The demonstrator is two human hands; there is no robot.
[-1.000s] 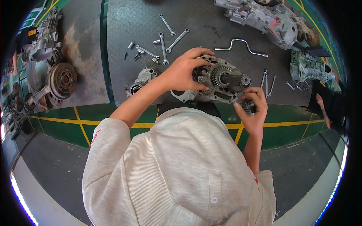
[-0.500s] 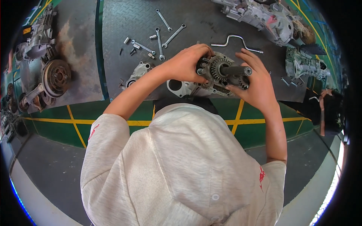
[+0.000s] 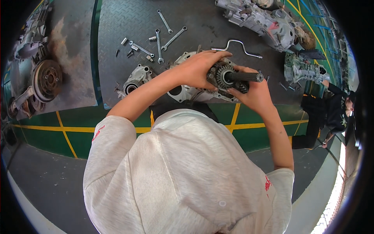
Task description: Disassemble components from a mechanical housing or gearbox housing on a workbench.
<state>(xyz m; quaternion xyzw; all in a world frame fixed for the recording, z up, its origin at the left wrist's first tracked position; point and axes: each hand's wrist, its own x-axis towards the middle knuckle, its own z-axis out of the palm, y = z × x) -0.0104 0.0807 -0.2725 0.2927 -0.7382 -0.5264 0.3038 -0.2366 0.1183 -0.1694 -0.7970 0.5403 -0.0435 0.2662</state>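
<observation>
Both hands clamp the gear shaft (image 3: pixel 233 76): left hand (image 3: pixel 198 70) wraps its geared end, right hand (image 3: pixel 253 93) grips beneath the splined end, above the housing (image 3: pixel 183 91).

A dull steel-grey gear shaft (image 3: pixel 233 76) with dark toothed wheels stood out against a charcoal floor plate (image 3: pixel 117 35) embossed with a raised tread pattern. Silver wrenches (image 3: pixel 163 31) gleamed on it beside a pale aluminium housing (image 3: pixel 134 78). The floor (image 3: pixel 43 132) below was green, crossed by yellow lines. The worker's shirt (image 3: pixel 175 175) was off-white with fine ribbing and small red marks on the sleeves. A rust-brown brake disc (image 3: pixel 46 80) lay at left.
</observation>
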